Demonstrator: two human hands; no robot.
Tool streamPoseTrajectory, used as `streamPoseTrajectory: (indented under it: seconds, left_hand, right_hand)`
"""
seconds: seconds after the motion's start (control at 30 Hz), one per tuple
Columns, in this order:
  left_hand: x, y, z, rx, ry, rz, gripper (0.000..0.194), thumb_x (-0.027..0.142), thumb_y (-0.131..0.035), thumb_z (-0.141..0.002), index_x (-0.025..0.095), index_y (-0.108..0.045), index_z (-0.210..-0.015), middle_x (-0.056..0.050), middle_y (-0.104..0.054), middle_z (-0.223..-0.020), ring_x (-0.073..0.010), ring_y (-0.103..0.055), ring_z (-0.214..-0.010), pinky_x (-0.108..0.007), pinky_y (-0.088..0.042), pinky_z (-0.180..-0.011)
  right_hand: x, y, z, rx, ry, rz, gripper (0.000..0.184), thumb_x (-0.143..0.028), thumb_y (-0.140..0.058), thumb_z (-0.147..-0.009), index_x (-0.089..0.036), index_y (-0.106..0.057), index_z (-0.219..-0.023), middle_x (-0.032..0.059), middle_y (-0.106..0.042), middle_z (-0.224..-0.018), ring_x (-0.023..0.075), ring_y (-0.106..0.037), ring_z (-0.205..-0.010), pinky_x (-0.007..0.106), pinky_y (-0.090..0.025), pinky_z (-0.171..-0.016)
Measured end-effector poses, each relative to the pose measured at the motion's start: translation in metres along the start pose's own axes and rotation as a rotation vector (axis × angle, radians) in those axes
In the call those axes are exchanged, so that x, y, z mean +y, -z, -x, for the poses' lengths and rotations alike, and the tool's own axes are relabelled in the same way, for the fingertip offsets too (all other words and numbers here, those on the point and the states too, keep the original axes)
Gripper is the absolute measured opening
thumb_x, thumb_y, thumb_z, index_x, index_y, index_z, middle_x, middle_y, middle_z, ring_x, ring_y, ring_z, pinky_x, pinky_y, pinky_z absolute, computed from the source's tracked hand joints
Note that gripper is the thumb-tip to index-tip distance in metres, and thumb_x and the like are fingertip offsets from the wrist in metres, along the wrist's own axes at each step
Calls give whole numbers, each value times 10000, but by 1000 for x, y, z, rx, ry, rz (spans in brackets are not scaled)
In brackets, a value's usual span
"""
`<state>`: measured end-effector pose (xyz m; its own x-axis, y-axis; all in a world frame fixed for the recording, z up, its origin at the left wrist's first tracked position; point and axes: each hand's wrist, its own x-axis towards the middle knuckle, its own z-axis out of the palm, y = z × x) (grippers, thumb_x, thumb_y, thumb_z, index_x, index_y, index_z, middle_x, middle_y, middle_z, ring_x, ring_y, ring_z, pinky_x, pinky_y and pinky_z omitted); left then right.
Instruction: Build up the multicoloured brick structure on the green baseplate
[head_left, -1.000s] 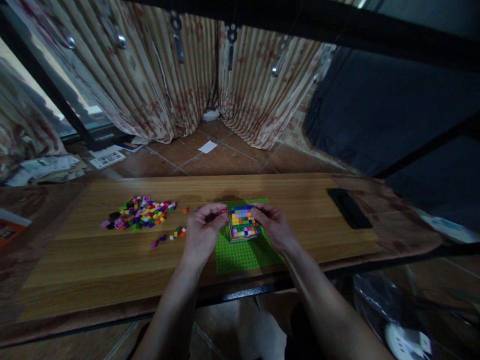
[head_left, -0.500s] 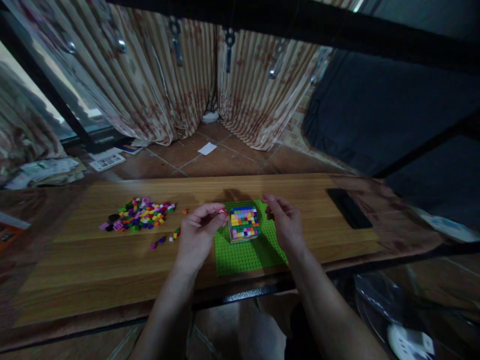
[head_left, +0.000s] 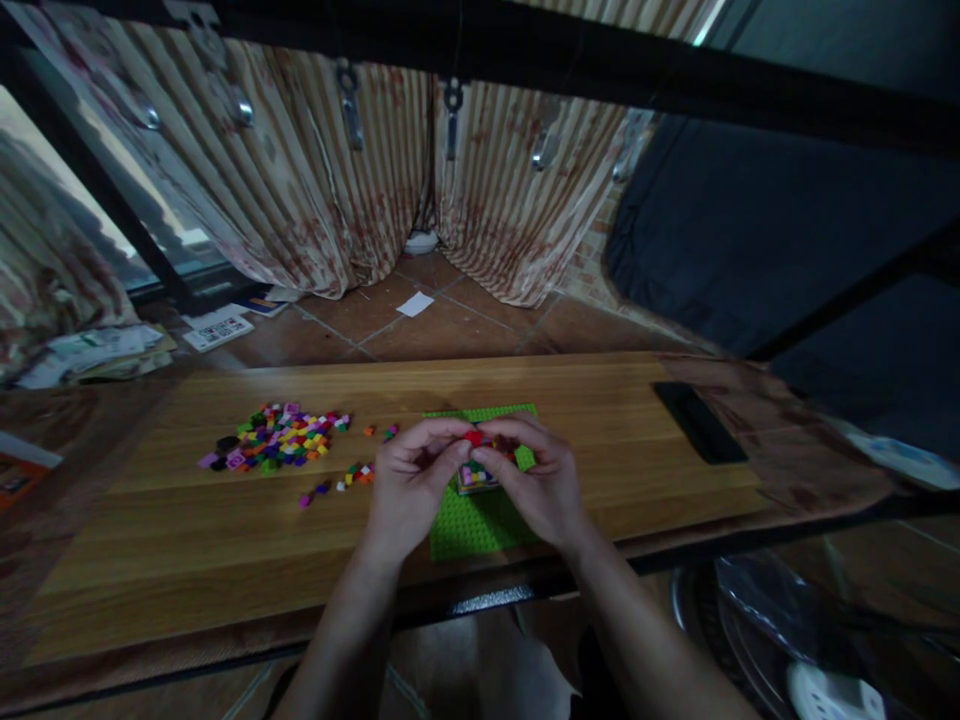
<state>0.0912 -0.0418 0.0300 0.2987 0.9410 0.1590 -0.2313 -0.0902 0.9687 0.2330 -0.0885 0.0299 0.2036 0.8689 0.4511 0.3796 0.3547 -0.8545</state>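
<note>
A green baseplate (head_left: pixel 480 520) lies on the wooden table (head_left: pixel 225 530) near its front edge. On it stands a block of many-coloured small bricks (head_left: pixel 474 476), mostly hidden behind my hands. My left hand (head_left: pixel 412 480) and my right hand (head_left: pixel 534 482) meet above the block, fingertips pinched together on a small red brick (head_left: pixel 473 437). A heap of loose coloured bricks (head_left: pixel 274 436) lies to the left of my left hand, with a few strays (head_left: pixel 352 476) nearer to it.
A black phone (head_left: pixel 699 420) lies flat at the table's right end. Behind the table are a tiled floor, striped curtains and papers (head_left: pixel 217 328) on the floor. A fan (head_left: pixel 795 640) stands low at the right.
My right hand has come back in from the right and joined my left hand over the block. The red brick, held at the left fingertips before, is now pinched between both hands.
</note>
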Motion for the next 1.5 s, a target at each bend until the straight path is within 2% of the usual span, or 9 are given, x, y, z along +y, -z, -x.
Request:
streamPoseTrajectory:
  seconds: [0.23,0.37,0.53,0.63,0.83,1.17,1.5]
  left_hand:
    - [-3,-4,2,0,-26,-51,107,203,-719,-742,205,-741,-847,-17,-734,-799,-137,-664,-706,-245,-534,-702]
    - [-5,-4,3,-5,-43,-84,120,224,-698,-771,207,-739,-883,-21,-735,-848,-136,-667,-760,-242,-527,-733]
    - [-10,5,-3,147,-63,-142,142,272,-704,-759,189,-730,-871,-20,-720,-829,-133,-643,-756,-236,-504,-705]
    - [-15,10,-8,207,-41,-189,162,285,-691,-761,176,-721,-876,-29,-715,-850,-148,-643,-788,-261,-504,-744]
    - [-25,6,-9,157,-44,-319,212,295,-674,-759,176,-704,-932,-60,-701,-994,-197,-640,-954,-341,-481,-897]
    - [-32,5,-6,93,-21,-361,249,329,-671,-768,194,-700,-975,-63,-702,-1004,-214,-642,-973,-363,-488,-893]
    - [-31,3,-7,107,-3,-335,239,320,-680,-753,183,-703,-948,-69,-703,-987,-216,-644,-965,-357,-502,-871]
  right_hand:
    - [0,1,1,33,18,-1,113,-222,-660,-831,-280,-718,-910,6,-679,-858,143,-615,-769,271,-489,-692]
    - [4,14,-2,40,27,29,126,-211,-658,-832,-275,-720,-920,6,-675,-858,137,-608,-764,270,-486,-689]
    - [17,42,-7,117,-50,80,77,-259,-674,-819,-260,-737,-863,12,-685,-847,141,-601,-751,274,-472,-664]
    - [24,51,-7,88,-112,64,59,-283,-710,-783,-265,-749,-822,11,-694,-835,143,-599,-735,275,-461,-645]
    - [30,45,-4,-50,-261,-73,87,-319,-780,-697,-277,-762,-772,0,-707,-760,142,-603,-680,273,-466,-611]
    - [35,34,-6,-10,-447,-294,144,-285,-838,-591,-257,-762,-711,-6,-727,-738,143,-648,-697,292,-527,-702]
    - [38,34,-7,42,-524,-345,212,-312,-858,-532,-231,-740,-689,-11,-705,-689,136,-621,-652,291,-519,-668]
